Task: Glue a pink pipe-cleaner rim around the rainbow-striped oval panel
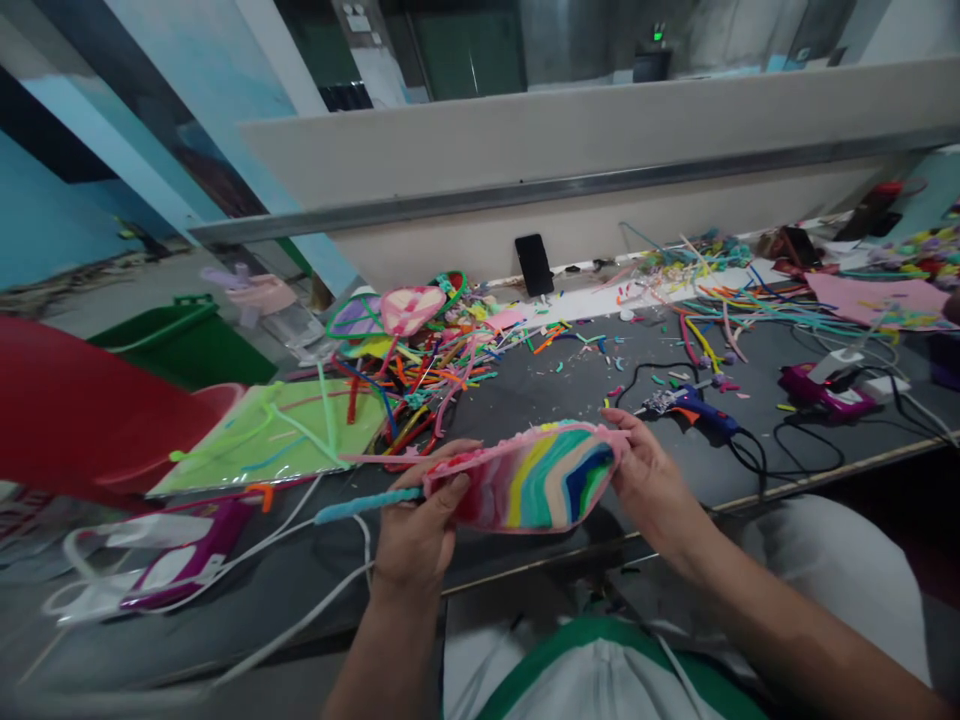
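Observation:
A flat, rounded piece with wavy stripes in red, pink, yellow, teal, cream and blue (551, 480) is held up over the table's front edge. My left hand (424, 520) grips its left end, thumb on the striped face. My right hand (649, 475) pinches its right end. Pink fuzzy trim runs along the rim, and a thin pink strip (375, 459) sticks out to the left. A light blue fuzzy stick (367, 505) extends left from beside my left hand; how it joins the striped piece is hidden.
Colourful pipe cleaners (427, 385) lie heaped at the back left, near a green sheet (300, 425). A blue glue gun (697, 408) with a black cable lies on the right. Purple power strips (825, 392) sit at both sides. A phone (534, 264) leans against the back board.

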Demonstrator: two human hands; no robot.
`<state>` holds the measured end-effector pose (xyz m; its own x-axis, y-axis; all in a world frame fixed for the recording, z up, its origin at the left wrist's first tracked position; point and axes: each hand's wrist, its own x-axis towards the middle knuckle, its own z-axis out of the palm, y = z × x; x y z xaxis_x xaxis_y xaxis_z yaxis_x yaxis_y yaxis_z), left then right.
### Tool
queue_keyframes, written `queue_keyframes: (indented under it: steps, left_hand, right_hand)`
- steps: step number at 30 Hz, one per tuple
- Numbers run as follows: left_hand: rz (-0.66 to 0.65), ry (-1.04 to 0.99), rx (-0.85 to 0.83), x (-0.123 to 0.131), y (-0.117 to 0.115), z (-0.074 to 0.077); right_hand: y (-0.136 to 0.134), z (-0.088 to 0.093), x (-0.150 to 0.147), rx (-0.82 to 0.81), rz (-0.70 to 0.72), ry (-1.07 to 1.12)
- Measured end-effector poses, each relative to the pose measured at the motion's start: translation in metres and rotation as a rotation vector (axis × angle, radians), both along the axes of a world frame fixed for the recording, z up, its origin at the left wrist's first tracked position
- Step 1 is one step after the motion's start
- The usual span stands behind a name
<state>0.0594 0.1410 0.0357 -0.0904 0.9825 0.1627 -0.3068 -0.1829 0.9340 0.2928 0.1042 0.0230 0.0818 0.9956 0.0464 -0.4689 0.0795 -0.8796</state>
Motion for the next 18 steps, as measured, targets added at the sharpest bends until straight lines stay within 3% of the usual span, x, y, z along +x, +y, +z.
queue_keyframes:
  steps: [3, 6, 8, 10, 13, 15, 18]
  left_hand:
    - [-0.038, 0.038, 0.058, 0.004, -0.005, 0.0]
    - [-0.238, 0.124, 0.066, 0.001, -0.011, 0.004]
    - [-0.375, 0.172, 0.01, -0.005, -0.011, 0.006]
    - [-0.413, 0.205, -0.115, -0.011, -0.008, 0.006]
    - [-0.303, 0.351, -0.279, -0.021, 0.003, 0.001]
    - [-0.157, 0.568, -0.271, -0.029, 0.008, 0.0]
    - [0.057, 0.948, -0.248, -0.041, 0.01, 0.013]
  right_hand:
    - [0.001, -0.003, -0.005, -0.077, -0.03, 0.028]
    - [0.004, 0.002, 0.004, -0.128, -0.102, 0.03]
    - [0.004, 0.008, 0.02, -0.146, -0.165, -0.009]
    - [0.001, 0.014, 0.042, -0.175, -0.209, -0.083]
    - [-0.008, 0.02, 0.077, -0.167, -0.293, -0.204]
    - [-0.014, 0.02, 0.096, -0.163, -0.337, -0.257]
    - [-0.02, 0.016, 0.108, -0.161, -0.385, -0.248]
